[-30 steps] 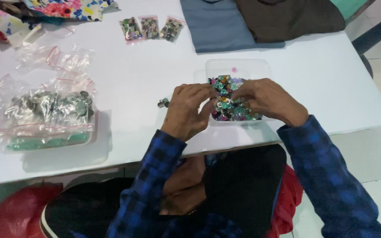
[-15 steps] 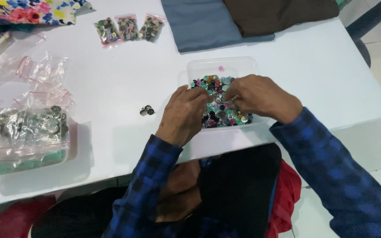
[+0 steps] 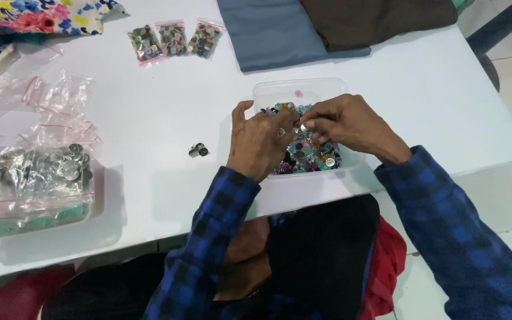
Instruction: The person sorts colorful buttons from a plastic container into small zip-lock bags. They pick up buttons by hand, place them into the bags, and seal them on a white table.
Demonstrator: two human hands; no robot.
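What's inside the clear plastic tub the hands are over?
The clear tub holds mixed colourful buttons, with one pink bit on its bare far end. The left hand and right hand cover much of the pile.

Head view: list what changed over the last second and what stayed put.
Both hands, the left hand and right hand, stayed over the clear tub of mixed buttons, their fingers only shifting slightly. Whether either pinches a button is unclear. The camera itself drifted. The loose buttons on the white table, the three small bags and the big bag lie as before.
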